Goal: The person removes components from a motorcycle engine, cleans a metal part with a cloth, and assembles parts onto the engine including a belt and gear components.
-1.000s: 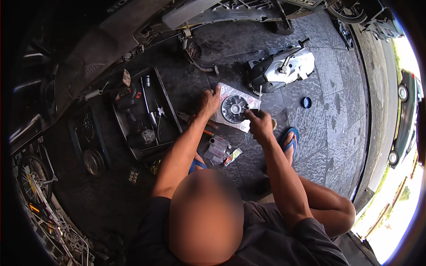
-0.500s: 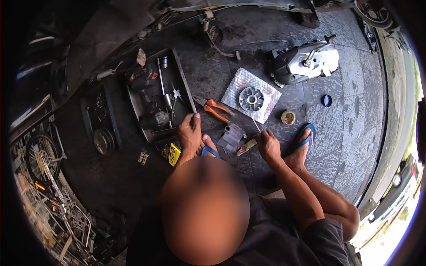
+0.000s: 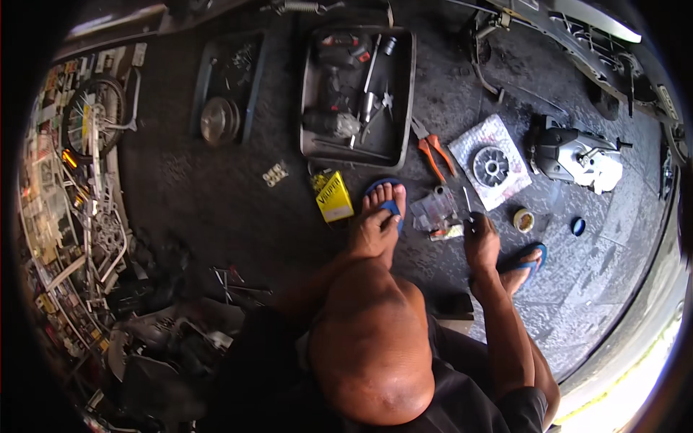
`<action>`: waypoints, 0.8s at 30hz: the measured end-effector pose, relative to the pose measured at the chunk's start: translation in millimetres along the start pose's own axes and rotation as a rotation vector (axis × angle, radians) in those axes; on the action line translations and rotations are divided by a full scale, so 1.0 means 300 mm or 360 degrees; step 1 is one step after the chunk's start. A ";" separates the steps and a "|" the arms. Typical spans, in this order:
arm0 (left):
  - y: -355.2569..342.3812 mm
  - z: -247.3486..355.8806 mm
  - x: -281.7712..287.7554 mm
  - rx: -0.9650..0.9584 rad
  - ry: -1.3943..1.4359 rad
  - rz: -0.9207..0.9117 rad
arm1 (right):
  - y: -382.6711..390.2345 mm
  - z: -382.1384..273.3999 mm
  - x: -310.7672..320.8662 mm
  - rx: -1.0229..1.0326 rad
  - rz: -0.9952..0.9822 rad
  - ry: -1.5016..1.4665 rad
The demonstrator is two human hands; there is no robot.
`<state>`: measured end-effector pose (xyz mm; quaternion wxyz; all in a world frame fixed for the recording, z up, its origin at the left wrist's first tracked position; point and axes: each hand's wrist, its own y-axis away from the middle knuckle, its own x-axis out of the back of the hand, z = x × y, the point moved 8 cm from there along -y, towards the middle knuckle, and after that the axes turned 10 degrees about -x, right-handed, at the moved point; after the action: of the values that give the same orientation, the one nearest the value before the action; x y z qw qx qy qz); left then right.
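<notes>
- Presently, the right hand (image 3: pixel 482 242) is closed around the near end of a slim pale rod (image 3: pixel 466 198), whose free end points away toward the far side.
- The left hand (image 3: pixel 370 234) lies over the left foot (image 3: pixel 382 198), fingers bent; no object shows in it, and whether it grips anything cannot be told.
- Far and to the right of the rod, a finned metal disc (image 3: pixel 491 167) rests on a bubble-wrap sheet (image 3: pixel 484 133) laid on the dark floor (image 3: pixel 231 209); both hands are clear of it.
- Handling, rod: probably light and stiff; its slim shape suggests a pinch between thumb and fingertips, near the end now held.
- Handling, disc: apparently rigid and fairly heavy for its size. Any grease would make it slippery, so opposite points on the outer rim seem the surest hold, rather than the thin-looking fins.
- Handling, sheet: likely soft and apt to slide with the disc.
- Surroundings: orange-handled pliers (image 3: pixel 434 155) lie left of the sheet; a clear plastic packet (image 3: pixel 435 209) lies left of the rod; a small round tin (image 3: pixel 523 221) stands right of the right hand; a silver-and-black engine cover (image 3: pixel 577 155) sits farther right.
</notes>
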<state>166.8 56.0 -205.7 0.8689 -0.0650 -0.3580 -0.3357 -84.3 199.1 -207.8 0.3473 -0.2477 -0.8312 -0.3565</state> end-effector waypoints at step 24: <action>-0.226 -0.289 0.529 0.0393 0.0170 0.0985 | -0.309 -0.142 0.145 0.0400 0.0080 -0.0010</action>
<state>256.6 -111.7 -172.3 0.9484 -0.0472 -0.3133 -0.0130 -156.0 115.8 -192.6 0.3819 -0.2242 -0.8639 -0.2399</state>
